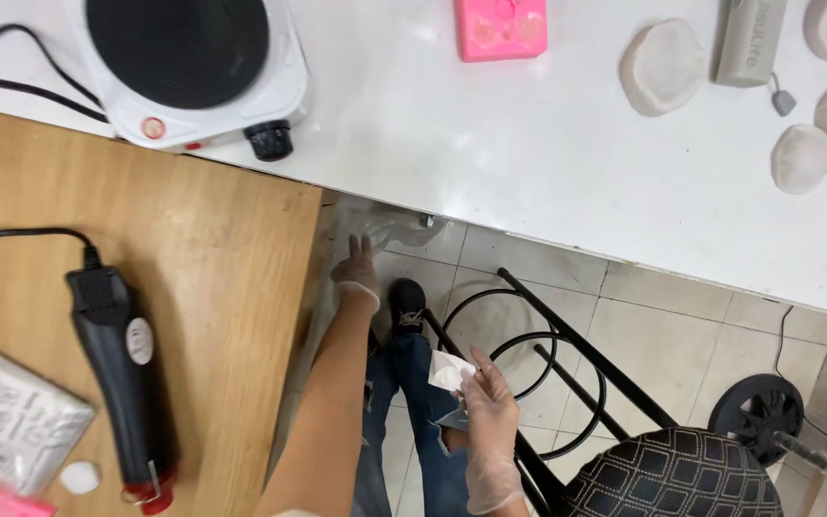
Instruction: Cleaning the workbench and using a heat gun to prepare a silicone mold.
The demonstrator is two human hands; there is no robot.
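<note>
Left hand: the gloved left hand (pixel 357 272) reaches down and away below the white table's edge, fingers spread and straight, holding nothing solid that can be made out; a clear plastic film (pixel 390 233) sits just beyond the fingertips, whether touched or not cannot be told.
Right hand: the gloved right hand (pixel 490 412) pinches a small white paper piece (pixel 451 371) between thumb and fingers, over the knees.
Paper piece: it lies between the two hands, near the middle of the scene; its long axis runs from near right to far left, the free corner pointing far left toward the shoe (pixel 407 304).
Wooden table: on the left, the wooden table (pixel 222 249) bears a black heat gun (pixel 126 378), long axis near to far, its red nozzle pointing near.
White table: far side, the white table (pixel 490 144) carries a hot plate (pixel 189 67), a pink mould (pixel 501 28) and pale plaster casts (pixel 664 67).
Hard to see: the paper's lower part is hidden by the fingers; the plastic film is blurred; the chair (pixel 672 474) and the near packets are cut off.
</note>
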